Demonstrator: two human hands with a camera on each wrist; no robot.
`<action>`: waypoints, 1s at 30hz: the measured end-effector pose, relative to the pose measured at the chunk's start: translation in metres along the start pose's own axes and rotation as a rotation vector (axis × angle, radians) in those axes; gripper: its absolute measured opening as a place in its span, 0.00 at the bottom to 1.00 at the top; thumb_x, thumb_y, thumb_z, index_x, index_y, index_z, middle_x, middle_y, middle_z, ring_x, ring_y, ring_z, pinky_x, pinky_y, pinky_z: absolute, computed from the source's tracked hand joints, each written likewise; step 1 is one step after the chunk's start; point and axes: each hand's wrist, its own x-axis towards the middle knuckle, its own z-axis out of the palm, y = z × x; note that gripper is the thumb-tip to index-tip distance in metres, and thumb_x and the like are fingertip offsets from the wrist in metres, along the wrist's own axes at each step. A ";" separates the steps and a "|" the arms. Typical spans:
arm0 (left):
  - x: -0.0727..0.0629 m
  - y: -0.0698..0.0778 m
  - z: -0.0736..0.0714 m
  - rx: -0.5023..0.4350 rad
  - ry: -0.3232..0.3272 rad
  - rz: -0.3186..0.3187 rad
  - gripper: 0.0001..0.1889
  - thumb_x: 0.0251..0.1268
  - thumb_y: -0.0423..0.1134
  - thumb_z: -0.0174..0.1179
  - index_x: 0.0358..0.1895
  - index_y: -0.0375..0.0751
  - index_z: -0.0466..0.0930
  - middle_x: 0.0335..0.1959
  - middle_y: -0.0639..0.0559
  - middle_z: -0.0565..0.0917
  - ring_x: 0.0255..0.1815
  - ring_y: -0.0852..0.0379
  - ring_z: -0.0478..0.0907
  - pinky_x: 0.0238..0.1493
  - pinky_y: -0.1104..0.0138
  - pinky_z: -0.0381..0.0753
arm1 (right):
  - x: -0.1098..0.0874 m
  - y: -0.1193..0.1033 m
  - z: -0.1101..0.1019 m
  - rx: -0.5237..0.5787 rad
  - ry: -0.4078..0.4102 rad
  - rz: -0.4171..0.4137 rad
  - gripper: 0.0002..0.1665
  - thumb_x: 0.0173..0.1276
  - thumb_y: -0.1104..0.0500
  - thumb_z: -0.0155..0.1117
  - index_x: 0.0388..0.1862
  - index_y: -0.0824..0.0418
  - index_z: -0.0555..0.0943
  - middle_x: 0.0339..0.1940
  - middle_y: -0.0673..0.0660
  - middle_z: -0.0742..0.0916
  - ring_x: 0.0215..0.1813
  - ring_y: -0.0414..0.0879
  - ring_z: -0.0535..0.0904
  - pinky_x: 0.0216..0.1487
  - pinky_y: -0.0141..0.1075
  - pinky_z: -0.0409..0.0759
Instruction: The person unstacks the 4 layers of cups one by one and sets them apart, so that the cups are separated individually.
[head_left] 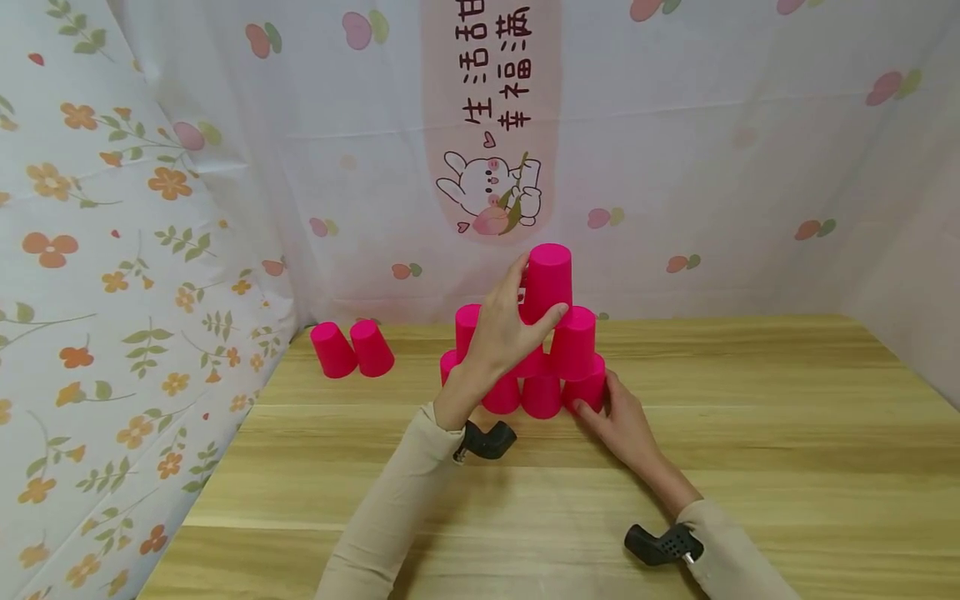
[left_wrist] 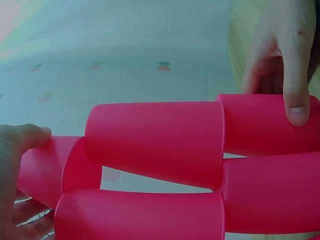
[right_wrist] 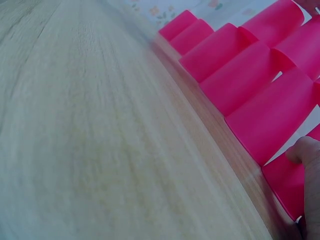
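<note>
Bright pink cups stand upside down in a stacked pyramid, with a middle-row cup and a bottom-row cup among them. At the top, my left hand grips another upside-down cup between thumb and fingers. Its rim is at the bases of two middle-row cups in the left wrist view; whether it bears its weight there, I cannot tell. Low on the right, my right hand holds the end bottom-row cup, thumb in front. My left hand and wrist hide part of the pyramid's left side in the head view.
Two more pink cups, one left and one right, stand upside down side by side at the table's back left. Behind the wooden table hangs a printed white cloth. Black wrist mounts jut from both sleeves.
</note>
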 end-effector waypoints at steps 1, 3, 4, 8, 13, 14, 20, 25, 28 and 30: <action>0.000 0.000 0.000 -0.003 -0.001 0.002 0.40 0.56 0.42 0.65 0.68 0.32 0.56 0.52 0.44 0.76 0.50 0.54 0.75 0.46 0.71 0.76 | 0.000 0.000 0.000 0.001 -0.001 -0.003 0.32 0.61 0.60 0.65 0.61 0.70 0.65 0.48 0.64 0.80 0.46 0.54 0.77 0.45 0.49 0.76; 0.000 0.001 -0.001 -0.004 -0.004 0.001 0.39 0.56 0.42 0.66 0.68 0.32 0.56 0.52 0.44 0.76 0.50 0.54 0.75 0.47 0.72 0.76 | 0.000 0.000 0.000 0.002 -0.002 0.000 0.33 0.60 0.60 0.65 0.61 0.70 0.65 0.49 0.64 0.80 0.46 0.54 0.77 0.46 0.49 0.76; 0.000 0.001 -0.001 -0.006 -0.006 -0.002 0.39 0.56 0.42 0.66 0.68 0.32 0.56 0.52 0.44 0.76 0.50 0.54 0.75 0.46 0.72 0.76 | 0.000 0.000 0.000 0.003 -0.003 -0.001 0.33 0.60 0.60 0.65 0.61 0.71 0.65 0.49 0.64 0.80 0.46 0.54 0.77 0.46 0.49 0.76; 0.001 0.005 -0.005 -0.028 0.001 -0.002 0.39 0.55 0.42 0.66 0.67 0.33 0.57 0.52 0.45 0.76 0.50 0.54 0.75 0.45 0.72 0.77 | 0.000 -0.001 0.000 0.004 -0.004 0.006 0.33 0.60 0.59 0.65 0.61 0.70 0.65 0.49 0.64 0.80 0.46 0.54 0.77 0.46 0.49 0.76; 0.002 0.008 -0.013 -0.043 0.033 0.037 0.39 0.53 0.39 0.68 0.66 0.32 0.58 0.51 0.44 0.77 0.49 0.53 0.75 0.45 0.70 0.78 | 0.000 -0.001 0.000 0.001 -0.004 0.006 0.34 0.60 0.59 0.66 0.61 0.70 0.65 0.49 0.64 0.80 0.47 0.54 0.77 0.47 0.49 0.76; 0.002 0.008 -0.015 -0.042 0.038 0.044 0.39 0.53 0.39 0.68 0.66 0.32 0.58 0.51 0.43 0.76 0.49 0.53 0.75 0.45 0.70 0.78 | 0.000 -0.001 0.000 -0.002 -0.004 0.005 0.34 0.60 0.60 0.66 0.61 0.70 0.64 0.49 0.64 0.80 0.47 0.54 0.77 0.47 0.49 0.76; 0.001 0.010 -0.025 -0.034 0.069 0.045 0.38 0.52 0.37 0.68 0.65 0.33 0.60 0.53 0.44 0.76 0.49 0.53 0.75 0.46 0.65 0.79 | 0.000 -0.001 -0.001 0.000 0.000 -0.007 0.34 0.59 0.60 0.66 0.61 0.71 0.64 0.49 0.65 0.80 0.48 0.56 0.77 0.48 0.50 0.76; -0.005 0.011 -0.033 -0.044 0.090 0.019 0.37 0.52 0.37 0.68 0.65 0.33 0.60 0.53 0.44 0.76 0.50 0.52 0.75 0.45 0.62 0.79 | -0.001 -0.001 -0.001 -0.005 0.000 -0.002 0.34 0.59 0.60 0.66 0.61 0.71 0.64 0.50 0.65 0.80 0.48 0.56 0.77 0.48 0.50 0.75; -0.009 0.010 -0.038 -0.042 0.123 -0.001 0.36 0.53 0.37 0.68 0.65 0.33 0.61 0.53 0.44 0.76 0.50 0.53 0.75 0.45 0.63 0.79 | -0.001 0.000 -0.001 -0.004 0.003 0.000 0.34 0.59 0.60 0.66 0.61 0.71 0.65 0.50 0.65 0.80 0.48 0.56 0.76 0.48 0.50 0.75; -0.011 0.008 -0.042 -0.035 0.159 -0.006 0.35 0.53 0.38 0.68 0.64 0.34 0.62 0.52 0.46 0.77 0.49 0.55 0.75 0.44 0.63 0.80 | -0.001 0.000 -0.001 -0.006 0.001 -0.003 0.34 0.59 0.59 0.66 0.61 0.71 0.64 0.50 0.65 0.80 0.48 0.56 0.76 0.48 0.50 0.75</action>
